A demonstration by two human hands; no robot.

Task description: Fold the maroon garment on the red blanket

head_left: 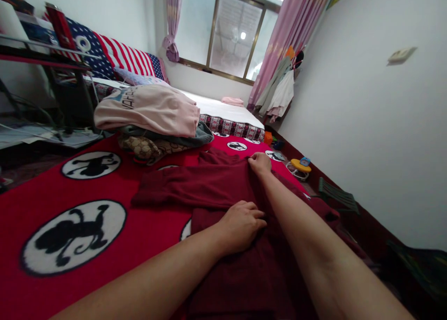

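A dark red long-sleeved top (216,185) lies spread on the bed, one sleeve stretched out to the left and the other reaching toward the right edge. At its upper part, near the shoulder, my right hand (260,163) pinches the cloth between thumb and fingers. My left hand (242,227) is lower down on the body of the top, its fingers curled into the fabric; the thumb is hidden beneath. My right forearm covers part of the garment.
A red blanket (139,231) with black-and-white round prints covers the bed. Folded clothes, a pink sweatshirt (150,108) uppermost, are piled at the back left. Beyond is a white-topped bed (209,107). A yellow stool (301,165) and green chair (337,195) stand along the right wall.
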